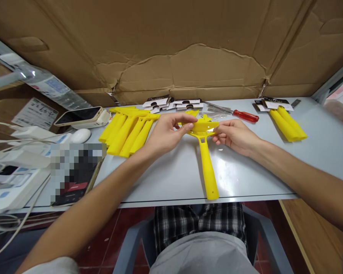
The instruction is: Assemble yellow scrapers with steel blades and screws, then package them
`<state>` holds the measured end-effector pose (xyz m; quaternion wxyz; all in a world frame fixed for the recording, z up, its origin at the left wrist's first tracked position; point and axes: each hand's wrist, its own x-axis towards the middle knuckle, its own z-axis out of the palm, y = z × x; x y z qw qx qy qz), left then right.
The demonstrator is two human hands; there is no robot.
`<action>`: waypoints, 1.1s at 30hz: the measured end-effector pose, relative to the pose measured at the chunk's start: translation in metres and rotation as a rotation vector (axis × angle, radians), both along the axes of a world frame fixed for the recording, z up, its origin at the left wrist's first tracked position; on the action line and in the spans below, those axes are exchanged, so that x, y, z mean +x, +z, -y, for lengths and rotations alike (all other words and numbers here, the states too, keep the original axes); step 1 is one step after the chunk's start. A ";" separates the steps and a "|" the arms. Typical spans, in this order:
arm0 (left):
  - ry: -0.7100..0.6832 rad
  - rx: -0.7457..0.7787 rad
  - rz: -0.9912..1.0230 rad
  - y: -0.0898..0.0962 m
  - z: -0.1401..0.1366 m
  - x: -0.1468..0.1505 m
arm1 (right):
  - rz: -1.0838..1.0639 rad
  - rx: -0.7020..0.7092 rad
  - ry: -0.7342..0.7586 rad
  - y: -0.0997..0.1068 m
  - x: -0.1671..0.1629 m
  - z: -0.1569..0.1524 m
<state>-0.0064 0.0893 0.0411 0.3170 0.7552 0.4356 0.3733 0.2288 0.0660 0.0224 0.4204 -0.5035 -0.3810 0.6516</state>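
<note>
Fingers of left hand and right hand in pinch grips on wide-headed, smooth-handled yellow plastic tool

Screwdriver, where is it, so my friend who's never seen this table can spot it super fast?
Start at the grey table, with cardboard along its far side. Look just beyond the right hand: the screwdriver lies there, its thin metal shaft pointing left. Its red handle sets it apart from the yellow tools.

I see bare forearms slant in from lower left and right, left hand and right hand pinching mid-frame.
</note>
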 end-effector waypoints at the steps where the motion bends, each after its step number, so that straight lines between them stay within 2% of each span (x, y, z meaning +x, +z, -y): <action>1: 0.005 0.018 -0.049 0.000 0.000 0.001 | 0.001 -0.003 0.003 0.000 0.000 0.000; 5: 0.000 0.092 -0.196 -0.002 0.000 0.002 | 0.004 -0.017 0.009 -0.001 -0.001 0.001; 9: -0.016 0.097 -0.161 -0.005 -0.003 0.000 | 0.002 -0.021 0.008 0.000 -0.002 0.001; 11: -0.059 0.026 -0.123 -0.005 -0.003 -0.002 | 0.000 -0.018 0.010 0.000 -0.002 0.001; 15: -0.141 -0.289 0.050 -0.002 -0.001 -0.001 | -0.004 -0.012 0.009 -0.001 -0.001 0.001; 17: -0.142 -0.383 0.143 -0.001 0.000 -0.001 | -0.009 -0.007 0.007 -0.002 0.000 0.002; 21: -0.109 -0.447 0.222 0.003 0.001 0.001 | -0.021 0.010 0.036 -0.003 0.002 0.001; 27: -0.036 -0.459 0.194 0.007 0.002 0.001 | -0.057 0.031 0.018 -0.001 0.004 0.002; 33: -0.082 -0.521 0.227 0.004 -0.002 -0.003 | -0.070 0.048 0.026 -0.003 0.005 0.002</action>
